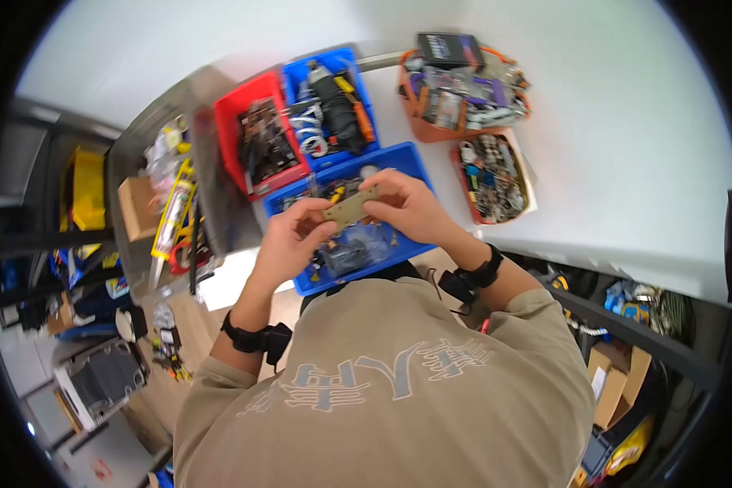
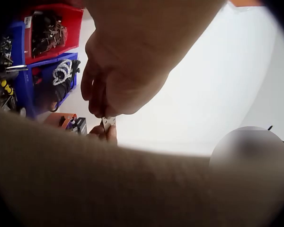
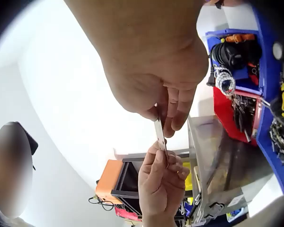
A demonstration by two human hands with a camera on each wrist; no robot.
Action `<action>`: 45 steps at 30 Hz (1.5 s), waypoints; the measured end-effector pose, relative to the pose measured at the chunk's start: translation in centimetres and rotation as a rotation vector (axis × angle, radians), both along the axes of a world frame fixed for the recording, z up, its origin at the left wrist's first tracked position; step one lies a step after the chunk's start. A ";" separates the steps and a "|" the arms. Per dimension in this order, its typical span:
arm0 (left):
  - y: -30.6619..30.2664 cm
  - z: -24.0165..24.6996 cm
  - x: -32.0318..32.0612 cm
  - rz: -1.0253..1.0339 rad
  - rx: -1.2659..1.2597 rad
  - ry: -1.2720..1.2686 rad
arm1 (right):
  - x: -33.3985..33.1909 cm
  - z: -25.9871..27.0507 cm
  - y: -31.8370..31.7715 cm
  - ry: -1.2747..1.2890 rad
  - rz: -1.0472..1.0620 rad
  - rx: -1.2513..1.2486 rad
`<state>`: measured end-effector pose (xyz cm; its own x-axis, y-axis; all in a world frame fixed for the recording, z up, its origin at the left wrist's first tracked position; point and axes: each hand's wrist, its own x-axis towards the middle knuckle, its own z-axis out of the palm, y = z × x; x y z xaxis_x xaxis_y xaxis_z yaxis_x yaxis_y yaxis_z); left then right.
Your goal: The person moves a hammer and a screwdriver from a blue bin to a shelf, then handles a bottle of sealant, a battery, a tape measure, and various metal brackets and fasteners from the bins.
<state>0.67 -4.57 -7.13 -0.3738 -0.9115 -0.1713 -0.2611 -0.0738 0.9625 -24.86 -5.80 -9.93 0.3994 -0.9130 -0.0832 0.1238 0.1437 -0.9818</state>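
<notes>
A flat, tan-grey rectangular plate (image 1: 351, 208) with small holes is held between both hands above a blue bin (image 1: 419, 167). The left hand (image 1: 289, 242) pinches its left end and the right hand (image 1: 411, 210) pinches its right end. From the right wrist view, the plate (image 3: 160, 135) appears nearly edge-on, with the right hand (image 3: 156, 80) above and the left hand (image 3: 160, 187) below. In the left wrist view the plate (image 2: 108, 122) shows only partly beneath the left hand (image 2: 128, 61). Fingers cover both of its ends.
Behind the blue bin stand a red bin (image 1: 229, 154) of metal parts and another blue bin (image 1: 368, 85) with tools. To the right are an orange basket (image 1: 421, 126) and a smaller box of parts (image 1: 471, 195). A grey translucent tub (image 1: 126, 215) stands left.
</notes>
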 end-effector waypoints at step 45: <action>3.6 -21.4 1.0 -0.617 -0.106 -0.660 | -24.8 -18.6 9.0 1.283 -0.246 -0.130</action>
